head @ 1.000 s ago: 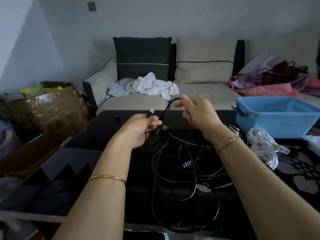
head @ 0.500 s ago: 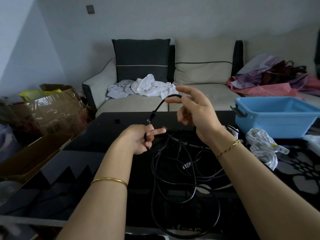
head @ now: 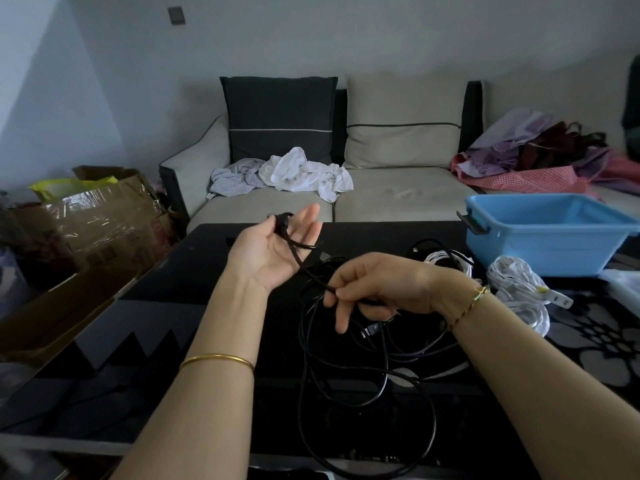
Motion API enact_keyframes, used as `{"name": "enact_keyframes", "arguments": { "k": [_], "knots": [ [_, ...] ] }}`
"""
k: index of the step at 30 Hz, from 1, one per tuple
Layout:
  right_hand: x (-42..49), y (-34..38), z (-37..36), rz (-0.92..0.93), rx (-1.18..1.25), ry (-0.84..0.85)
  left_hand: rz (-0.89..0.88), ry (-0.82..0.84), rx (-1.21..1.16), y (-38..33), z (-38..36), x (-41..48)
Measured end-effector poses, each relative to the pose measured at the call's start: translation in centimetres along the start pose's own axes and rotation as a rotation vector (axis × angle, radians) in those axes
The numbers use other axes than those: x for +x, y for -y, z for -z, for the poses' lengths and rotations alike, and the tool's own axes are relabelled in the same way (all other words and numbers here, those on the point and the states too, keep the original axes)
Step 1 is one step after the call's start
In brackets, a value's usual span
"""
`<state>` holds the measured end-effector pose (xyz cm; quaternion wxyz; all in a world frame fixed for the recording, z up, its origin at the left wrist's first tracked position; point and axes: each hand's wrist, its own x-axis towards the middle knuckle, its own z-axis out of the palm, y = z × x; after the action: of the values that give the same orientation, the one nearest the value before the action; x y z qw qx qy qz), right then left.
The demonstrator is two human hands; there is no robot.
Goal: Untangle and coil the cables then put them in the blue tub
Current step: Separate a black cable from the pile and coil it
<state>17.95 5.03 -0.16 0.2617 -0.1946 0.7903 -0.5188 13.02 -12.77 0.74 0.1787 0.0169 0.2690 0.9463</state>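
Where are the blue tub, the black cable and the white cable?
blue tub (head: 540,251), head view, front wall.
black cable (head: 283,222), head view, its raised looped end.
white cable (head: 512,277), head view, top of the bundle.

Palm up, the left hand (head: 270,252) holds a black cable (head: 292,247), apparently looped round its thumb, while the right hand (head: 377,289) pinches it.

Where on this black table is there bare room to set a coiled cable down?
Bare: the left of the table, between the left forearm and the cardboard box, and the far strip before the sofa. Crowded: black cables in the middle, white cables beside the blue tub.
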Motion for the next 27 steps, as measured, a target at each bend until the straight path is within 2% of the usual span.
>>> {"name": "enact_keyframes", "arguments": {
  "k": [4,9,13,15,17,21,25,27],
  "knots": [
    [0.6,-1.6,1.2,-0.101,-0.119,-0.174,0.033,0.132,0.186,0.3,-0.9,-0.8],
    [1.2,-3.0,2.5,-0.094,-0.599,-0.579,0.179,0.285,0.679,1.6,-2.1,-2.0],
    [0.9,-2.9,3.2,-0.071,-0.766,-0.676,0.422,0.406,1.033,2.8,-2.1,-2.5],
    [0.8,-2.7,3.3,-0.060,-0.848,-0.695,0.545,0.381,1.177,3.2,-1.8,-2.4],
    [0.8,-2.3,3.3,-0.031,-0.943,-0.726,0.590,0.322,1.307,3.4,-1.4,-2.1],
    [0.7,-1.4,3.0,0.053,-0.929,-0.859,0.407,0.095,1.291,3.7,-1.2,-1.5],
    [0.7,-0.1,2.2,0.071,-0.827,-0.939,0.191,-0.008,1.229,3.7,-1.2,-0.6],
    [0.7,0.6,1.8,0.094,-0.703,-0.920,0.104,-0.063,1.217,3.7,-1.0,-0.1]
  ]
}}
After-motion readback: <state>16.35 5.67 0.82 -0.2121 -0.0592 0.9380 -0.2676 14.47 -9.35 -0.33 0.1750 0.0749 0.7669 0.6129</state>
